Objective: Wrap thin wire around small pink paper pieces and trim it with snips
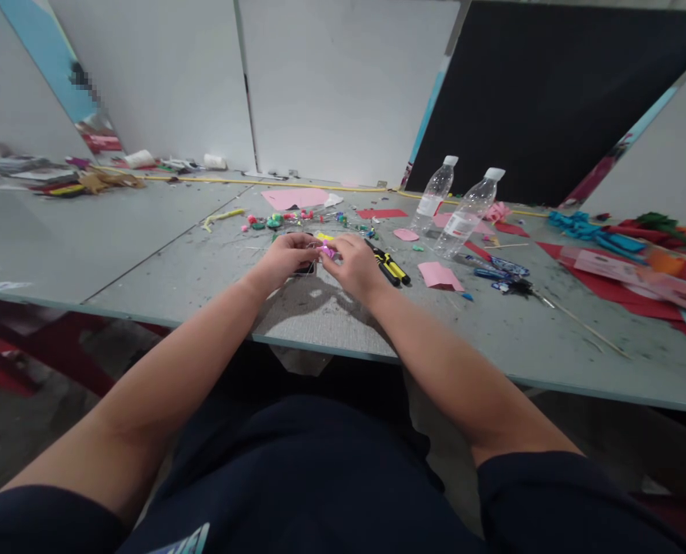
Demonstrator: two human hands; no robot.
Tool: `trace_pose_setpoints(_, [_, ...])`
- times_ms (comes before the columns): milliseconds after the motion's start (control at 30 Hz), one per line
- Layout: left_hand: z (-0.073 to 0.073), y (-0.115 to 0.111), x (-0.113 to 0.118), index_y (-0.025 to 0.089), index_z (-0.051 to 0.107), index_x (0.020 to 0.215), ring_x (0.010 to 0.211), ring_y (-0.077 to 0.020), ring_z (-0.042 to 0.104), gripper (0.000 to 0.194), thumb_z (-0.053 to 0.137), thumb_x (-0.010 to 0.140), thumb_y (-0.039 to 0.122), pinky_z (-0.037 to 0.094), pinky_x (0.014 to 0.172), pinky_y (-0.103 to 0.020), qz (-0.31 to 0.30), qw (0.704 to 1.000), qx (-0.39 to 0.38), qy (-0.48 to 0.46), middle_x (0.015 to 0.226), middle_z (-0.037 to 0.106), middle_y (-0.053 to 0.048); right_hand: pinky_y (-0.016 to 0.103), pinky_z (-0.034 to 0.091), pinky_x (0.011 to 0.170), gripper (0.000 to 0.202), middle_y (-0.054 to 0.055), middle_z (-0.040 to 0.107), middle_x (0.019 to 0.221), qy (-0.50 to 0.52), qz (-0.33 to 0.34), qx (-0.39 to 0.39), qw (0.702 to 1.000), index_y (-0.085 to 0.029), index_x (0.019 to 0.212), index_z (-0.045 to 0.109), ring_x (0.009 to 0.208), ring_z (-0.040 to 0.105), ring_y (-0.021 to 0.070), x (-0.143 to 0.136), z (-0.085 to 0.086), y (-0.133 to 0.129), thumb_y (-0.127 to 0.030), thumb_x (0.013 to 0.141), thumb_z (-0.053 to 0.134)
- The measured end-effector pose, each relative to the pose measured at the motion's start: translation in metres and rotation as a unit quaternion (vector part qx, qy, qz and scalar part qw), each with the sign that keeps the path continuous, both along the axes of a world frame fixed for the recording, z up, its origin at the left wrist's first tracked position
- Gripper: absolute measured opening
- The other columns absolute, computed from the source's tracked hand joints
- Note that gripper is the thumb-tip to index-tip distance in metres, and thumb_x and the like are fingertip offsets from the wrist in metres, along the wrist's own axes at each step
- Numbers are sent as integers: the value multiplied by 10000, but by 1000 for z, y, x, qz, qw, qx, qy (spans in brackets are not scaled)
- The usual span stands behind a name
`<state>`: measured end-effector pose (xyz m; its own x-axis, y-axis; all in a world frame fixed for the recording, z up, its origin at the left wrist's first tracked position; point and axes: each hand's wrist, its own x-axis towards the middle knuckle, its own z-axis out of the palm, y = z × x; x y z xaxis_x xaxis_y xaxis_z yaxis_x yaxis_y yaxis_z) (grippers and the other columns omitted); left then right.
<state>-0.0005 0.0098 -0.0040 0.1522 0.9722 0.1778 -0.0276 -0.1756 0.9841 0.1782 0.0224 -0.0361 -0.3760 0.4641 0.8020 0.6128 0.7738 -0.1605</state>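
Note:
A small purple-pink piece (326, 249) is held between my two hands above the grey table (216, 277). My left hand (288, 258) is closed, its fingertips meeting at the left side of the piece. On the other side, my right hand (351, 261) pinches the piece with thumb and fingers. Thin wires stick out around the fingers. A dark object (305, 269) lies partly hidden under my left hand. Yellow-and-black pliers (397, 271) rest just right of my right hand. Behind the hands lie small red and green pieces (274, 221).
Two plastic bottles (434, 196) stand at the right, with pink paper (440, 275) in front of them. Farther right are scissors (510, 266), a thin stick (591, 331) and red sheets (602, 285). Stacked scraps (60, 181) lie at the far left.

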Motion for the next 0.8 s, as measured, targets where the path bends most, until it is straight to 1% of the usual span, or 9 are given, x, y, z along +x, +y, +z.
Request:
trace_pose_setpoints(267, [-4,4,-2,149,767,797,596,-108,545,287,914,580,267,402,591,-258,-27,999,43,18,646,653,-8,457,513,926,185,139,745,994,-18,-15,-7,1000,-187,961,723,990,657,299,2,2,-1,-246,992,551])
trace_pose_setpoints(400, [-4,3,-2,139,770,792,628,-121,569,299,904,566,283,425,627,-272,-36,997,65,27,672,676,-20,425,515,892,190,134,745,947,-12,-20,2,1000,-179,903,710,940,659,281,2,3,-3,-238,987,549])
trace_pose_setpoints(533, [-3,1,-2,136,775,793,649,-125,580,300,898,560,279,428,639,-273,-39,996,74,32,703,696,-25,397,502,872,193,104,736,893,12,-2,-12,1000,-196,838,688,896,651,254,1,4,-4,-253,971,561])
trace_pose_setpoints(600, [-2,0,-2,138,772,777,639,-118,568,273,892,569,268,412,623,-265,-37,996,77,39,697,690,-20,377,494,831,179,79,719,832,42,9,-35,998,-202,802,681,845,641,236,1,4,-5,-261,942,585])
trace_pose_setpoints(667, [-2,0,-2,141,771,769,625,-111,553,233,881,596,253,394,606,-259,-32,995,83,50,679,674,-13,356,480,768,177,51,691,763,86,23,-74,993,-210,762,670,772,621,214,1,3,-6,-280,912,607])
trace_pose_setpoints(800, [-4,0,-3,149,777,782,609,-107,542,163,859,664,223,388,591,-259,-35,992,97,67,666,653,-10,312,427,638,215,4,623,660,174,67,-191,964,-221,709,648,643,539,168,1,4,-9,-357,875,635])
